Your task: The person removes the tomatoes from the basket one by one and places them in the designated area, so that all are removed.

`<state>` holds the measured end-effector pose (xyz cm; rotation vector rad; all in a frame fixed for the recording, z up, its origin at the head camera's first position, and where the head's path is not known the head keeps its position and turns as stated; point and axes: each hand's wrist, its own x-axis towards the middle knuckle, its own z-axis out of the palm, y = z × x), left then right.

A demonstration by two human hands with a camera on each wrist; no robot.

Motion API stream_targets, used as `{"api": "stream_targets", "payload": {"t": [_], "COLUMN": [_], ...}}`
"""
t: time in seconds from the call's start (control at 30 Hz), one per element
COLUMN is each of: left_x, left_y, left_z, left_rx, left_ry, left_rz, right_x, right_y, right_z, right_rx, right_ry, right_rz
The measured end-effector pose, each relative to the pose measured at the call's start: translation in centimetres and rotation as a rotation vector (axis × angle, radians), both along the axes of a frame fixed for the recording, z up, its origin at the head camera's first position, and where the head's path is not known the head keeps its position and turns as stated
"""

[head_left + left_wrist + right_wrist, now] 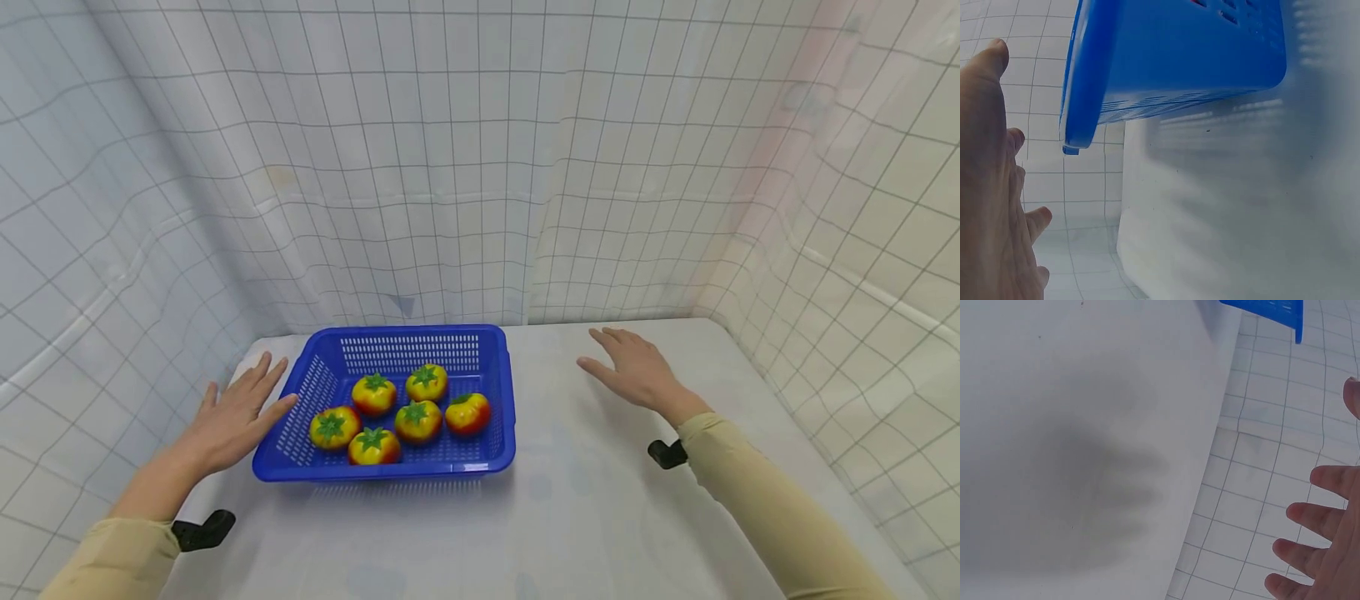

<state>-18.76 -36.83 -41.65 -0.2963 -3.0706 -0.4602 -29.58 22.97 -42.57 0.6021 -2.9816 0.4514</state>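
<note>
A blue plastic basket (pixel 468 469) with slotted walls stands on the white table, left of centre in the head view. Several yellow-and-red tomatoes (pixel 418 422) with green leafy tops lie loose inside it. My left hand (pixel 234 421) is beside the basket's left wall, fingers spread, the thumb overlapping the rim in the head view. From the left wrist, the basket's side (pixel 1191 50) shows close by, with that hand holding nothing. Off to the right of the basket, my right hand (pixel 633 367) hovers above the table with straight fingers and nothing in its grasp; its shadow falls below.
The white table (pixel 570 517) carries the basket near its back edge. White grid-patterned curtains (pixel 480 167) hang behind and on both sides. Each wrist bears a small black camera mount, at left (pixel 204 530) and at right (pixel 667 454).
</note>
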Motion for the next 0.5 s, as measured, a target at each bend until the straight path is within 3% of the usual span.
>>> {"api": "stream_targets", "payload": {"t": [0.23, 0.5], "left_x": [0.9, 1.6], "left_y": [0.2, 0.5], "left_z": [-0.2, 0.0], "left_rx": [0.060, 0.186], "left_ry": [-0.017, -0.074], "left_rz": [-0.018, -0.065], "right_x": [0.1, 0.5], "right_y": [-1.3, -2.9], "right_z": [-0.2, 0.2], "right_rx": [-0.044, -0.061], "right_ry": [-0.003, -0.010], "right_rz": [0.027, 0.066]}}
